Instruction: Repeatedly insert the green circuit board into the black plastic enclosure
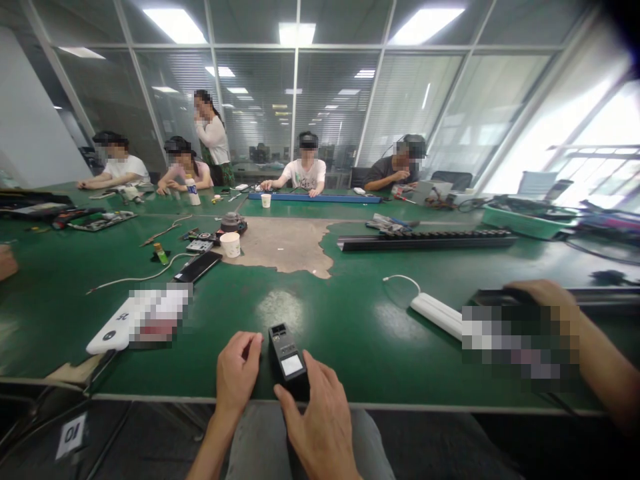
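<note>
Head — black box (286, 350), 1 large white patch (292, 364).

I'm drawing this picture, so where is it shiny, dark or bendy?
In the head view, glare shines on the green table beyond the black device; in the head view, the top-right corner is dark; outer window frames there lean outward.

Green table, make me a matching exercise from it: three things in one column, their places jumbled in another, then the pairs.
Things:
1. Black box
2. Basket
3. Blue bar

Places:
A. Toward the right side of the table
B. Between left hand and right hand
C. Across the table, before a seated co-worker

Pairs: 1-B, 2-A, 3-C
</note>
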### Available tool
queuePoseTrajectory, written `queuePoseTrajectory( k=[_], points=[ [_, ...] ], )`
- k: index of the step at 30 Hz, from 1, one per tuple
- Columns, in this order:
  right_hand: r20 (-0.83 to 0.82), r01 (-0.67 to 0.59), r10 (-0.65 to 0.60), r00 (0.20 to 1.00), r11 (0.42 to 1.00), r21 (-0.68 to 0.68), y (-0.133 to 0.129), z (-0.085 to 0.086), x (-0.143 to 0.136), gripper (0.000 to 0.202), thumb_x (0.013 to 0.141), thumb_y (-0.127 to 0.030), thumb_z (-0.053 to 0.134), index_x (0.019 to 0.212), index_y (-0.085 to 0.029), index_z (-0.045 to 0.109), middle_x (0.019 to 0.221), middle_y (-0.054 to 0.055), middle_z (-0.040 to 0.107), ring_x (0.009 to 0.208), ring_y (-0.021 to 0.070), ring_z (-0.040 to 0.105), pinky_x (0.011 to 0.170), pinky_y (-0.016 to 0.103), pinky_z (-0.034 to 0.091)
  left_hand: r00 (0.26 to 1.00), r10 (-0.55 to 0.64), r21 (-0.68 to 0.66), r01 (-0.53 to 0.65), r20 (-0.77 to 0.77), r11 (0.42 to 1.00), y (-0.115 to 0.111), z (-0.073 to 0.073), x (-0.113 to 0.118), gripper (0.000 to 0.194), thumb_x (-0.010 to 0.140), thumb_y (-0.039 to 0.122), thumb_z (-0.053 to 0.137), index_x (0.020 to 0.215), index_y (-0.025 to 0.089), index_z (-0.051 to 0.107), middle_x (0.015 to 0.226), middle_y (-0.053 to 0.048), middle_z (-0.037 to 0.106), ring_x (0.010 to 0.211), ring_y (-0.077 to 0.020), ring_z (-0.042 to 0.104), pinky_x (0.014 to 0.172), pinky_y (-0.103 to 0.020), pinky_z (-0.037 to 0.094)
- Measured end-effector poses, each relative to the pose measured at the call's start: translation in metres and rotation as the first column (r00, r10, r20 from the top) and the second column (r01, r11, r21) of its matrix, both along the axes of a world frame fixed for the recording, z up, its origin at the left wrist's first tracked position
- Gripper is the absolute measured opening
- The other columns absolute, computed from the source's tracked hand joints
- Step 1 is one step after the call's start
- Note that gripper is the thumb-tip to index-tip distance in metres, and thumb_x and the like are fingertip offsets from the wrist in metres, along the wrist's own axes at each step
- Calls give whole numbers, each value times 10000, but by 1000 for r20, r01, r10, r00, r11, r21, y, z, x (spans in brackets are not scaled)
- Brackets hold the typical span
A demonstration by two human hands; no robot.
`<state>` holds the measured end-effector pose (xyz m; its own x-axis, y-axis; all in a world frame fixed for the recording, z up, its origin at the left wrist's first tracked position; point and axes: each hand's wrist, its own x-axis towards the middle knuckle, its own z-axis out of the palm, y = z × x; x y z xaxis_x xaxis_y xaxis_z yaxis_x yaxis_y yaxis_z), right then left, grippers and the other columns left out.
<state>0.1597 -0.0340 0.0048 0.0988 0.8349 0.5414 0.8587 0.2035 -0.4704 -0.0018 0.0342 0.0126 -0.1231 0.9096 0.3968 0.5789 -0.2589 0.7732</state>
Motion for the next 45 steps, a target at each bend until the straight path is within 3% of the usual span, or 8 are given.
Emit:
queuePoseTrajectory(
  k=[12,18,24,30,34,37,40,45],
  points=[
    [-29,-24,25,999,999,37,11,-3,-14,524,834,-360,668,1296,-160,523,1018,118,690,915,275,635,799,427,527,997,17,-6,-17,70,1000,4,-6,-3,292,921,440,494,891,217,681,888,-33,691,824,-194,635,735,-274,485],
    [-22,-13,14,1000,999,51,15,0,-20,509,845,-409,646,1280,-168,536,1011,123,695,900,282,640,790,424,521,995,31,5,-31,96,999,4,-7,-4,270,916,436,510,966,227,674,987,-44,684,891,-201,638,779,-296,506],
    [-20,-9,10,1000,1000,21,17,1,-25,535,847,-470,635,1275,-162,545,978,120,699,887,283,642,781,423,510,993,51,52,-57,105,997,4,-3,-3,274,911,421,516,894,201,679,997,-75,656,878,-204,630,720,-288,520],
    [-110,-13,16,994,1000,24,20,25,-24,440,849,-406,623,1225,-182,576,1004,106,695,916,265,638,814,402,506,992,48,23,-51,114,998,3,-4,-2,276,918,433,513,899,204,665,978,-62,647,861,-192,633,728,-284,518],
    [-200,16,-8,980,999,42,25,40,-4,464,856,-431,619,1254,-200,559,1113,96,681,1015,253,621,886,396,495,993,24,9,-25,120,1000,2,-4,-1,286,921,444,510,909,204,664,943,-56,655,827,-187,635,709,-280,516],
    [-202,64,-55,978,997,42,27,32,20,470,867,-435,603,1267,-193,552,1159,99,667,1070,253,604,920,401,488,996,31,23,-34,88,999,3,-4,0,292,920,443,509,904,201,672,925,-60,666,828,-195,635,700,-281,513],
    [-153,95,-89,984,995,33,27,11,40,460,871,-446,595,1245,-179,573,1130,115,677,1050,270,612,914,426,493,997,55,41,-58,61,997,3,-4,1,279,916,429,516,898,205,679,929,-58,676,841,-198,636,715,-282,506],
    [-105,112,-114,988,993,-20,24,-14,51,478,861,-457,613,1242,-170,575,1099,118,678,1026,274,613,900,439,503,997,65,29,-67,41,997,3,-3,3,261,919,405,510,877,210,678,905,-48,678,809,-189,628,702,-272,490]
  ],
)
